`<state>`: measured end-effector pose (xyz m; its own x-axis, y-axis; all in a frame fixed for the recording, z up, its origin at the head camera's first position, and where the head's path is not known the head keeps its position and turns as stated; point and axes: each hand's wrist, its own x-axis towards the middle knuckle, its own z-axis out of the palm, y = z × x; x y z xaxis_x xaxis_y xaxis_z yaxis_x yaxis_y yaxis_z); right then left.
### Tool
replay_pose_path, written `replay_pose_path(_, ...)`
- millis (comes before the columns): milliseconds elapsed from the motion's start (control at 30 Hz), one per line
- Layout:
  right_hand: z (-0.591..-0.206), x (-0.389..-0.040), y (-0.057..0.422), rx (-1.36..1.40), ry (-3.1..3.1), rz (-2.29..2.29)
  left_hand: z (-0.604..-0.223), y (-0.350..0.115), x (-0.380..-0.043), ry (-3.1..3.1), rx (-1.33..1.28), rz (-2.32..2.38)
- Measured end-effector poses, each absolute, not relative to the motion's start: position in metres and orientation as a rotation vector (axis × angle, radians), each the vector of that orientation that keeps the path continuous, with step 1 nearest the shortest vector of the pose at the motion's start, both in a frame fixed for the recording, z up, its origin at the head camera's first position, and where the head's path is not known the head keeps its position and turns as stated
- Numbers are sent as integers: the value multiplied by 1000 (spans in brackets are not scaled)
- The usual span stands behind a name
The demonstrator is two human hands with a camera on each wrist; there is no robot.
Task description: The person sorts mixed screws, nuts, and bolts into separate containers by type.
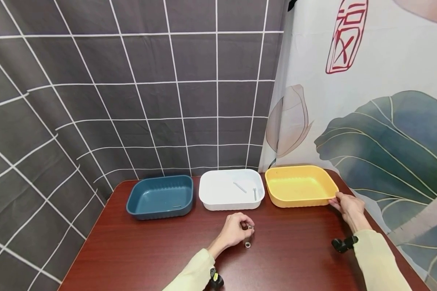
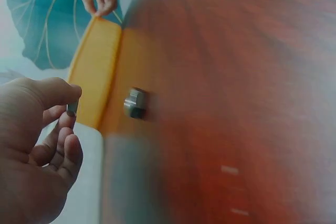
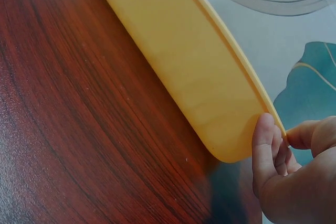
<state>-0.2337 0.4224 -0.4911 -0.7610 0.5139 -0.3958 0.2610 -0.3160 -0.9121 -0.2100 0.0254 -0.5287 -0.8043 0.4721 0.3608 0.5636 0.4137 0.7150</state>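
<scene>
Between the thumb and index finger of my left hand (image 1: 234, 230) is a small silvery metal piece (image 2: 72, 107). Its exact kind is mostly covered by the fingertips. On the table just below that hand lies a metal nut (image 1: 247, 244), blurred in the left wrist view. My right hand (image 1: 351, 209) pinches the rim of the yellow tray (image 3: 178, 61) at its front right corner, thumb on one side and fingers on the other. The tray's inside shows nothing lying in it.
A white tray (image 1: 215, 205) stands in the middle with a long thin metal rod (image 1: 240, 187) and a screw (image 1: 255, 194) inside. To its left, a blue tray (image 1: 160, 215) holds one small metal piece (image 1: 176, 207). Behind the brown table (image 1: 138, 254) hang curtains.
</scene>
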Motion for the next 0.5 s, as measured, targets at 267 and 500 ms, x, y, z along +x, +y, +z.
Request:
replay_pose_path(267, -490, -234, 422, -1014, -1740, 2205, -507, 40, -220, -2511, -942, -1468)
replay_pose_path(500, -491, -236, 422, -989, -1697, 2221, -497, 53, -228, -2473, -886, -1494)
